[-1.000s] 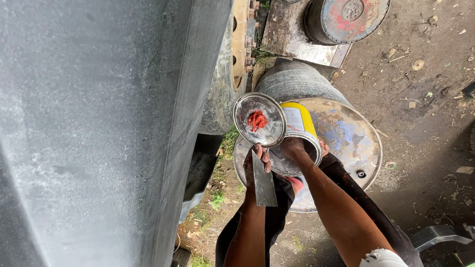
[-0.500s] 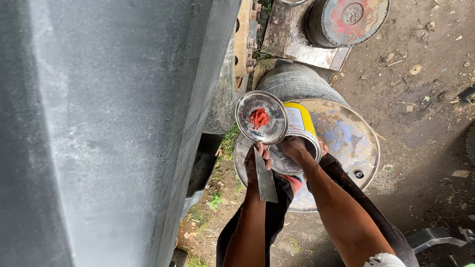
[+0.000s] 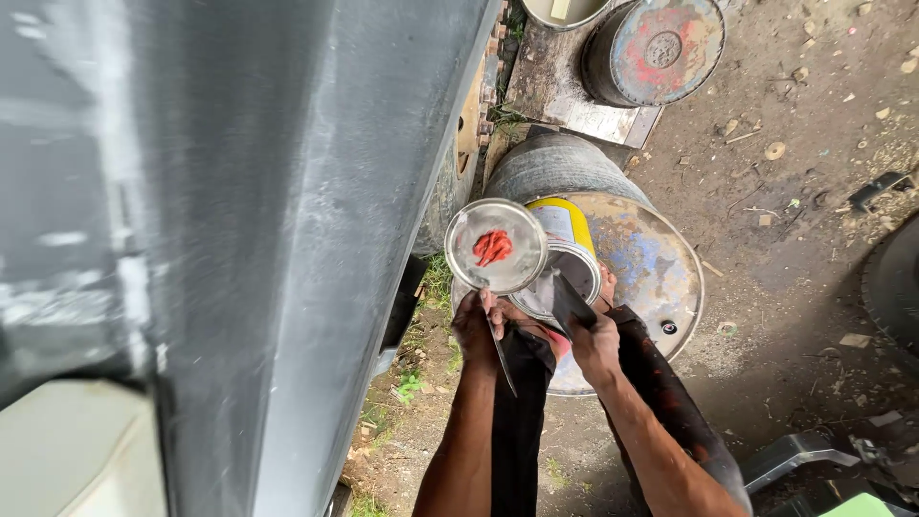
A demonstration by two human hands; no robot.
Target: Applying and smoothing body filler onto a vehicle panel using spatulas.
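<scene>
A round lid (image 3: 495, 246) is gripped by the left hand (image 3: 476, 325); the right hand (image 3: 593, 345) is closed, seemingly around a scraper (image 3: 571, 302), above a drum (image 3: 639, 273) on dirt ground (image 3: 804, 239).

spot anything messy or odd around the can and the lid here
Nothing is spilled. The round lid, held in the left hand, carries a smear of red paste. The open can stands on a drum whose top is rusty with patchy worn paint. The right hand holds a dark scraper.

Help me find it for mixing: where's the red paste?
In the head view, the red paste sits on the round metal lid that the left hand holds, beside the yellow can.
</scene>
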